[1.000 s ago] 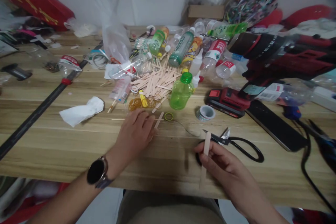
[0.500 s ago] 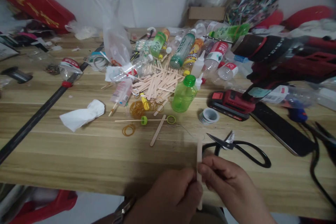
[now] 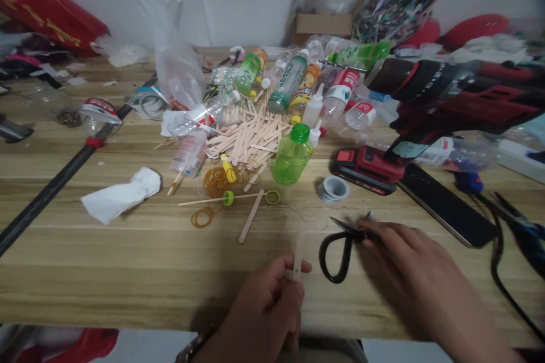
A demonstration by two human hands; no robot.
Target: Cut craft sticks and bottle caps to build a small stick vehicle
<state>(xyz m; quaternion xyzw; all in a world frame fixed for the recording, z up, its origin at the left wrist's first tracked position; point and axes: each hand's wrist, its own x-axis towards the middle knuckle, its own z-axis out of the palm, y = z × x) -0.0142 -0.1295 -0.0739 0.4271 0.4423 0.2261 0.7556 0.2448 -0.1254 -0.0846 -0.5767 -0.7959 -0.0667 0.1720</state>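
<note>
While the left hand (image 3: 272, 298) pinches a wooden stick (image 3: 298, 257) pointing up the frame at lower centre, the scissors (image 3: 351, 232) lie to its right, tip toward upper left, partly under the nearer right hand (image 3: 426, 272), whose grip cannot be told.

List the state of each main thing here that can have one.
Flat pale wooden stick, held in left hand
Black-handled metal scissors, blades parted, partly covered by right hand
Translucent green plastic bottle, upright
Red-black cordless drill, standing upright
Black rectangular phone-like slab, lying flat
White paper tissue, crumpled
</note>
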